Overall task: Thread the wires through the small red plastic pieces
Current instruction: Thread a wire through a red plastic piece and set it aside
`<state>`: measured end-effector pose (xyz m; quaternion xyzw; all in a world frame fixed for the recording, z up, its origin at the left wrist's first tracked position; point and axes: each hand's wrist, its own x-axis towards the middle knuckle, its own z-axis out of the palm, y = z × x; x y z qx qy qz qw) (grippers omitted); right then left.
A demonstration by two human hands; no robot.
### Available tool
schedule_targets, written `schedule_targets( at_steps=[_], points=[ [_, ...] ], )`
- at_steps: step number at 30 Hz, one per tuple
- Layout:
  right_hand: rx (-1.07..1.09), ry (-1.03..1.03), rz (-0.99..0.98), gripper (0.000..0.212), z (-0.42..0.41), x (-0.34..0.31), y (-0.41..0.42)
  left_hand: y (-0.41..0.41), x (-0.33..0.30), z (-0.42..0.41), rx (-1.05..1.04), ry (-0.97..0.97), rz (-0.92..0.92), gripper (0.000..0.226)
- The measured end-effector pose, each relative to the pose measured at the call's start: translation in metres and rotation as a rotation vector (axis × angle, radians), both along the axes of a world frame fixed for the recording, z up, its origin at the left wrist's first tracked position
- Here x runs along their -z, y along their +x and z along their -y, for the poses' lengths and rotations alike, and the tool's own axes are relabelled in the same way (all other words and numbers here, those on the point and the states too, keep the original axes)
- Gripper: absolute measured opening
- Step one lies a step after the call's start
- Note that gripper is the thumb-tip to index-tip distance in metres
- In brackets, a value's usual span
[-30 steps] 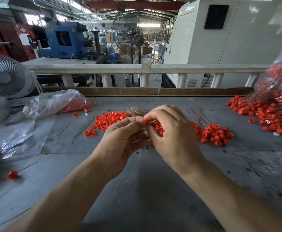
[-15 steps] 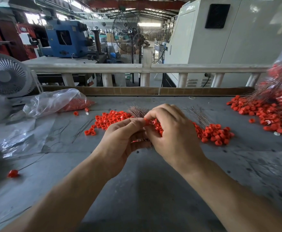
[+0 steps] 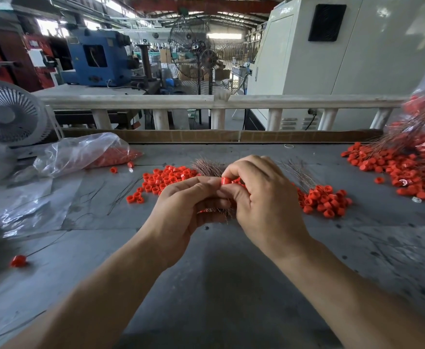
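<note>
Left edge: white fan [image 3: 7,114] sitting on bench [image 3: 219,273] | centre left: left hand [image 3: 183,207] clutching wire bundle [image 3: 207,168] | centre: red piece [image 3: 226,180] being pinched by both hands' fingertips | centre right: right hand [image 3: 264,200] curling around it | right: loose red pieces [image 3: 324,200] lying heaped.

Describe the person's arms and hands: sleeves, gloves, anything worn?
Both arms are bare from the frame edge to the wrist, no sleeves in view. The left hand and right hand wear no gloves. No watch, ring or band shows on either.
</note>
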<state>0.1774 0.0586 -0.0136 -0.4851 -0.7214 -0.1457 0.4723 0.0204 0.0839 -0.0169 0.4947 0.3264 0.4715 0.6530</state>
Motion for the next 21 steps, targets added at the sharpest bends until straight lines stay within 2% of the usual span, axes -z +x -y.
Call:
schedule_targets(
  at_steps=[9, 15, 17, 21],
  points=[
    [-0.027, 0.054, 0.015, 0.007, -0.0028, -0.0007, -0.0003, -0.0003, -0.0004, -0.0023, 0.017, 0.003, 0.031, 0.018],
    [-0.053, -0.007, 0.005, 0.006, -0.0025, -0.0024, 0.0021, -0.0031, 0.0011, -0.0042, -0.025, 0.023, 0.09, 0.043],
    [-0.09, -0.036, 0.003, 0.01, -0.0023, -0.0003, 0.0016, -0.0039, 0.0016, -0.0051, -0.037, 0.028, 0.103, 0.042],
    [-0.165, -0.035, -0.054, 0.016, -0.004, 0.0011, 0.0037, -0.0058, 0.0023, -0.0079, -0.035, 0.054, 0.109, 0.024]
  ],
)
